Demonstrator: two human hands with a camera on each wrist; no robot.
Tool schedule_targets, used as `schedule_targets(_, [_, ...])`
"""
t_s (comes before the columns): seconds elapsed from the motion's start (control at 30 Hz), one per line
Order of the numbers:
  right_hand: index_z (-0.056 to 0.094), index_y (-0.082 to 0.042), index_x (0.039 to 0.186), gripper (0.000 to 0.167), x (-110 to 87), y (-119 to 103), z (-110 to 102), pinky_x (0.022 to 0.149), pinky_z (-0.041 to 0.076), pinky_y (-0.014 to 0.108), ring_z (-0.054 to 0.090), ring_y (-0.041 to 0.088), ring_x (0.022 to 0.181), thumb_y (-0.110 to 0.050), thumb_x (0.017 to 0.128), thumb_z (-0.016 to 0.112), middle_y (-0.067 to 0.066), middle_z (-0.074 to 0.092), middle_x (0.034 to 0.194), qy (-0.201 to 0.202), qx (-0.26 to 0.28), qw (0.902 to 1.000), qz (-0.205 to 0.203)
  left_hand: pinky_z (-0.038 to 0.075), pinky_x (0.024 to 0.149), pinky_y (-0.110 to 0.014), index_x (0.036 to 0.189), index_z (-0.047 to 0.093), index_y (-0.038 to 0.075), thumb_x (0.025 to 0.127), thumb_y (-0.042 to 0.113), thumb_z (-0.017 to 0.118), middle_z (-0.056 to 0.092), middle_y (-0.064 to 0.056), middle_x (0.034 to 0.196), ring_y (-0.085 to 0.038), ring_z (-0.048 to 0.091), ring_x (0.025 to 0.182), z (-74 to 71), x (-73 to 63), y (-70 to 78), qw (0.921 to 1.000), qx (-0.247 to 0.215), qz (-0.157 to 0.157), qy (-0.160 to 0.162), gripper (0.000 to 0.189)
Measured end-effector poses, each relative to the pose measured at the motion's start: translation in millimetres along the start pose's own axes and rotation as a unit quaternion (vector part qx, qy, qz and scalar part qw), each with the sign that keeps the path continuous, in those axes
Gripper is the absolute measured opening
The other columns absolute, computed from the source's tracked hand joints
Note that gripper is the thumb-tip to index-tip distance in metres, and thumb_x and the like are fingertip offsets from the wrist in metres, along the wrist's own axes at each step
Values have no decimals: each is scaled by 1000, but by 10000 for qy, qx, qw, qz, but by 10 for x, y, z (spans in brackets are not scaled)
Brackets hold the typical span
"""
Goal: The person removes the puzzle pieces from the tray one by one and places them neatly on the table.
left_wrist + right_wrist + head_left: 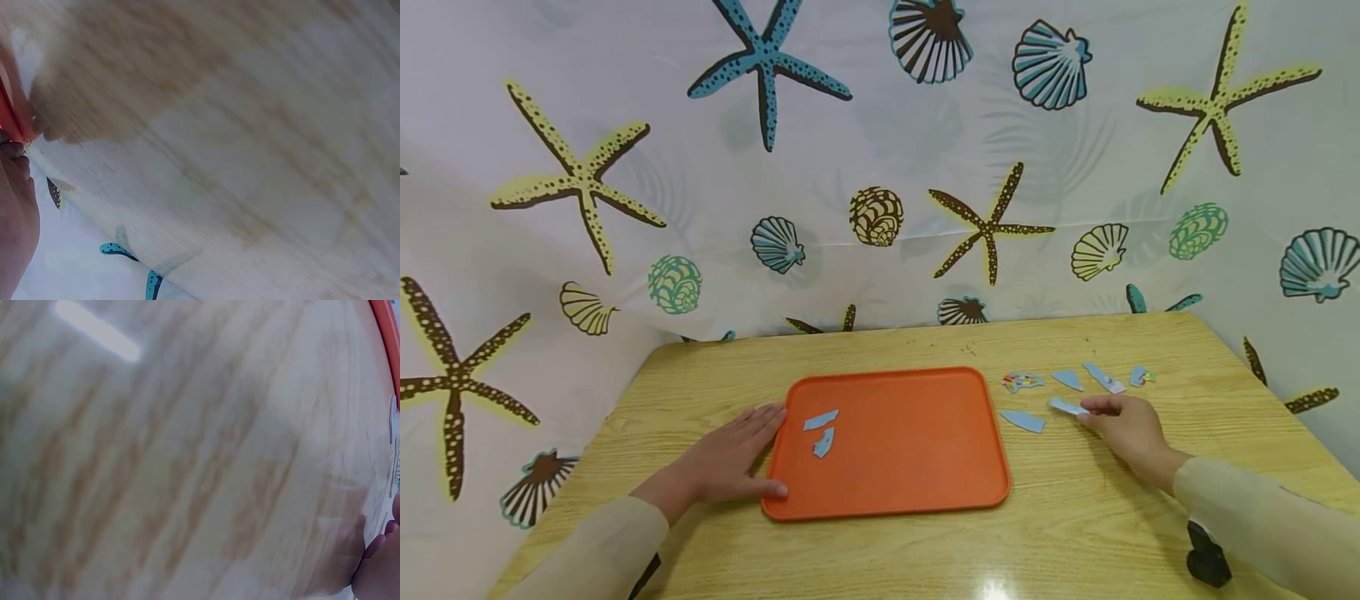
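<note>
An orange tray (910, 450) lies on the table with two light blue puzzle pieces on its left part, a long one (821, 420) and a shorter one (823, 442). My left hand (730, 454) rests along the tray's left edge, fingers extended and thumb over the rim. To the right of the tray, my right hand (1126, 429) pinches the end of a narrow light blue puzzle piece (1064, 406) just at the table top. In the right wrist view only part of the right hand (381, 562) shows, at the lower right corner.
Around the right hand lie several loose pieces: a multicoloured one (1022, 382), a curved blue one (1023, 421), a pointed one (1067, 380), a long one (1103, 377) and a small one (1139, 376). A patterned cloth (850, 108) hangs behind the wooden table (880, 554).
</note>
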State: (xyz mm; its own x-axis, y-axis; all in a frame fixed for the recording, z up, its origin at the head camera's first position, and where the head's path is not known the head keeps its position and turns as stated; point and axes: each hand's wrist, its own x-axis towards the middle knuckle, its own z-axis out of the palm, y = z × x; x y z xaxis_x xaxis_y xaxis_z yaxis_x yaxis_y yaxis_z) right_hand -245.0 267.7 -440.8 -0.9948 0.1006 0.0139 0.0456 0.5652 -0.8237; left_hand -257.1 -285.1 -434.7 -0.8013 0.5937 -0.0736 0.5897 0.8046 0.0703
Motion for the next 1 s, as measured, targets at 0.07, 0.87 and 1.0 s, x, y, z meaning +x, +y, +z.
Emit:
schedule_targets(0.07, [65,8,115,29,4,12,-1,67,48,21,57,25,94,-11,92,66,15,65,103,15,-43,10000,-18,18,116,-47,152,23,-3,81,77,50,23,-16,158,-32,19,145,-3,2,8,10000,-42,17,-2,111])
schedule_targets(0.87, [70,4,106,21,71,85,0,64,48,26,59,20,82,-8,89,71,9,67,92,153,-561,9979,-295,18,116,-47,152,24,-3,80,78,50,23,-16,158,-32,19,145,-29,28,46,10000,-49,-54,-8,111])
schedule_targets(1.0, [70,4,106,22,87,98,2,64,48,27,58,19,81,-10,89,71,8,67,91,116,-510,9983,-267,18,116,-48,152,23,-3,81,78,50,23,-16,158,-32,20,144,-27,24,43,10000,-63,-72,-23,111])
